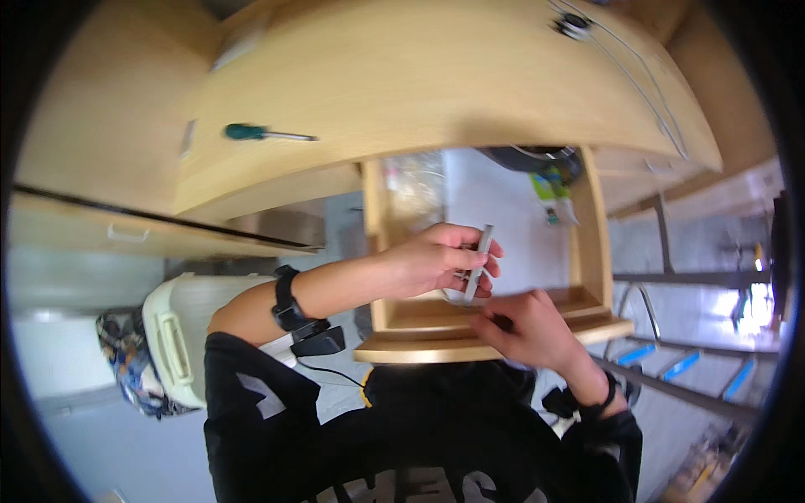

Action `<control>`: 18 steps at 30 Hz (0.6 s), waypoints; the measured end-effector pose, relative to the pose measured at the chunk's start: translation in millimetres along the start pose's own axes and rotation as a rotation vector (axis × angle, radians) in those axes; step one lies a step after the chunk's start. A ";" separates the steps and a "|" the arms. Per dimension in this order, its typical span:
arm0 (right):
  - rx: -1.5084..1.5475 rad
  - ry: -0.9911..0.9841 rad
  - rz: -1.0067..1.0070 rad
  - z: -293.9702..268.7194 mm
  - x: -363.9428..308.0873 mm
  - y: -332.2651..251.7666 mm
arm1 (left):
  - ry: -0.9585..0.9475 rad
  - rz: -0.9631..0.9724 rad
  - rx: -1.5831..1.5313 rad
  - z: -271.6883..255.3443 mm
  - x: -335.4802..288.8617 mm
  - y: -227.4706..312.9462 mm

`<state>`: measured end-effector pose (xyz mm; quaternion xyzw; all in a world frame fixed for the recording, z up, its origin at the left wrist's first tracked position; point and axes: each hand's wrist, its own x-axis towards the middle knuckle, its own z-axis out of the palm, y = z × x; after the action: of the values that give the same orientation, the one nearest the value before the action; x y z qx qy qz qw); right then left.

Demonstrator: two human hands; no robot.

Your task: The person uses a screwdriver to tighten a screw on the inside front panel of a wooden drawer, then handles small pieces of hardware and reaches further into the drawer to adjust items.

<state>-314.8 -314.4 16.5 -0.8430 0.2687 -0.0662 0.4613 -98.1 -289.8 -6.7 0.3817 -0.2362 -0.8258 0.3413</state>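
Observation:
My left hand (453, 260) is over the open wooden drawer (591, 218), with its fingers and thumb closed around a slim light-grey bar (479, 267). The bar stands at a tilt between the fingers, and its kind is not clear. To the right and a little nearer, my right hand (528, 325) hovers by the drawer's front panel (444, 348). Its thumb and fingers are curled together, and whatever they may hold is hidden. On the desktop (402, 75), a screwdriver (267, 133) with a green handle lies at the left.
In the drawer are a clear plastic bag (417, 180), a green-and-white packet (552, 197) and a dark round object (532, 157). A cable (641, 71) trails over the desk's right side. A cream case (172, 335) stands left; a ladder (688, 381) with blue treads stands right.

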 end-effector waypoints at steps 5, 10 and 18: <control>-0.134 0.078 -0.205 7.8 -16.1 6.4 | 0.227 0.472 0.201 -25.3 -63.1 75.9; -0.021 0.030 -0.176 8.8 -12.5 5.9 | 0.646 0.701 0.290 -99.1 -146.1 124.1; 0.008 -0.023 -0.118 5.3 -6.9 7.6 | 1.376 0.769 0.497 -278.4 -249.4 114.2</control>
<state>-321.8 -310.1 8.3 -0.8561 0.2132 -0.0848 0.4630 284.7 -215.1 18.4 0.7589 -0.2644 -0.1569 0.5741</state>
